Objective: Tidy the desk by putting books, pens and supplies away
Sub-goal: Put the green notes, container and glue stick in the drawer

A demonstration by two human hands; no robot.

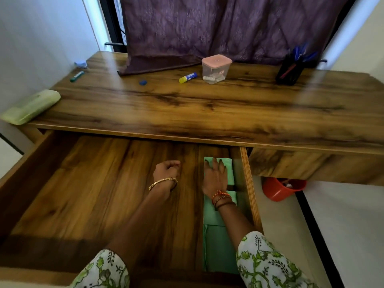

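A wide wooden drawer [83, 183] is pulled out under the desk top [207, 104]. Green books or folders [218, 235] lie along the drawer's right side. My right hand [214, 175] rests flat on the farthest green book with its fingers spread. My left hand [166, 169] hovers over the bare drawer floor, fingers curled, holding nothing. On the desk lie a glue stick [188, 77], a blue eraser [143, 82], a green marker [76, 76], a pale green pencil case [31, 106], a clear box with a pink lid [216, 68] and a black pen holder [291, 69] with pens.
A purple curtain [207, 28] hangs over the desk's back edge. A small blue item [80, 63] sits at the far left corner. A red bucket [282, 188] stands on the floor under the desk's right side. A white wall runs along the left.
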